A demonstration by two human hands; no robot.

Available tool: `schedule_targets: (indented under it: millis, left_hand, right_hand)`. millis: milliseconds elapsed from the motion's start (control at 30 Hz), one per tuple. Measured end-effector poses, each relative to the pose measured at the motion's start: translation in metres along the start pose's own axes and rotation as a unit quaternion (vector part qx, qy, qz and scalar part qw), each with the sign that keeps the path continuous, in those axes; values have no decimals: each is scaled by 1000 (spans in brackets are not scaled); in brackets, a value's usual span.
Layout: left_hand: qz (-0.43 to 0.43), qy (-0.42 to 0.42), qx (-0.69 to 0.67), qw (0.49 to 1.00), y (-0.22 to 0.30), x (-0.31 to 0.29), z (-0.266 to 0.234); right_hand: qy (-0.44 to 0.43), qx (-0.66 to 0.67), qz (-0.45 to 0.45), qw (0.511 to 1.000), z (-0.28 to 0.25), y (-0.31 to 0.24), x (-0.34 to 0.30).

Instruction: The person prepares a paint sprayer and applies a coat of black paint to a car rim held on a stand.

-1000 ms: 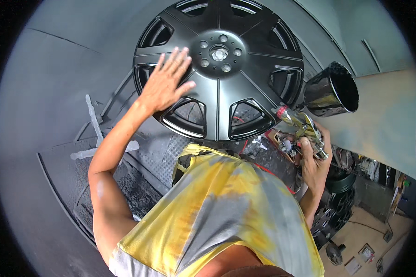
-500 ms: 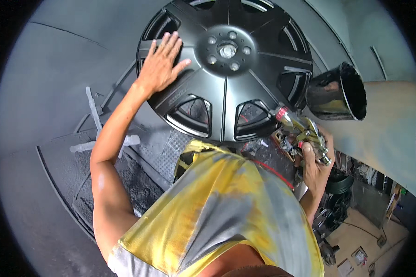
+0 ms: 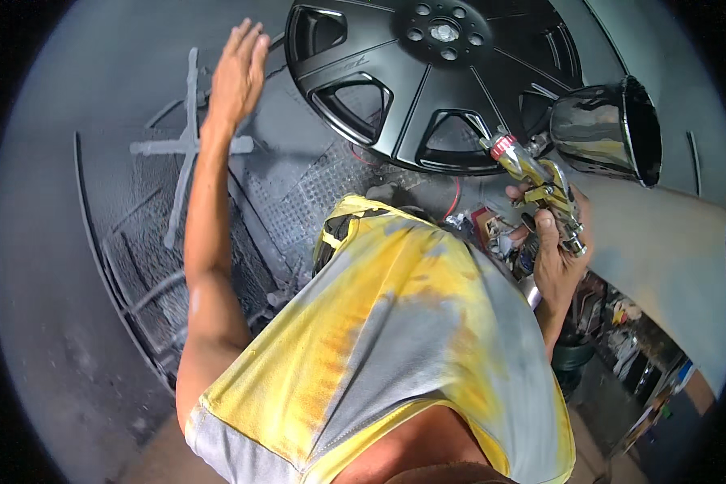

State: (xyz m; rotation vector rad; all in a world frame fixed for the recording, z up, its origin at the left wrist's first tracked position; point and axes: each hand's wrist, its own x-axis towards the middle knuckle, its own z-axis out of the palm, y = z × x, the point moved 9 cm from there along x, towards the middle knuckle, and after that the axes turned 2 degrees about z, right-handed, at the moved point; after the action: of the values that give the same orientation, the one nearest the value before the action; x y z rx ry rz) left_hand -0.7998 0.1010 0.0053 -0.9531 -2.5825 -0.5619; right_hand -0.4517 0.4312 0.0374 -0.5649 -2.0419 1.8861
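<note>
A dark satin alloy wheel rim (image 3: pixel 403 89), with wide spokes and a ring of bolt holes around its hub, fills the top middle. My left hand (image 3: pixel 238 77) is left of the rim and apart from it, its fingers stretched out and holding nothing. My right hand (image 3: pixel 558 262) grips a spray gun (image 3: pixel 540 181) just below the rim's lower right edge. The gun is metal with yellow paint stains and a red ring near its nozzle. A large, paint-smeared cup (image 3: pixel 593 129) with a dark open mouth is attached beside the nozzle.
A grey cross-shaped stand (image 3: pixel 192 147) lies left of my arm, over a dark, rough mat. Textured metal flooring (image 3: pixel 306 194) shows below the rim. Near my right hand runs a red hose (image 3: pixel 452 198). Cluttered shelves (image 3: pixel 641 355) and a tyre (image 3: pixel 571 355) are at lower right.
My left hand has left the front of the rim and moved out to its left. The view has shifted, so the rim sits higher and further right. My right hand still grips the spray gun.
</note>
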Motion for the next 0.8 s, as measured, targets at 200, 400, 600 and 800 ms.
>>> schedule_targets:
  millis: [200,400,600,800]
  left_hand:
    - [-135,41,-78,987,108,-152,-15]
    - [-283,-106,-522,798,314,-260,20]
    - [-358,139,-620,684,384,-319,6]
    - [-483,299,-542,619,378,-409,-11]
  right_hand:
    - [-118,-27,6,993,-15,8,-19]
    - [-295,-92,-241,920,29,-5,-69]
    - [-398,-99,-358,839,90,15,-143]
    - [-505,-91,-376,771,139,24,-224]
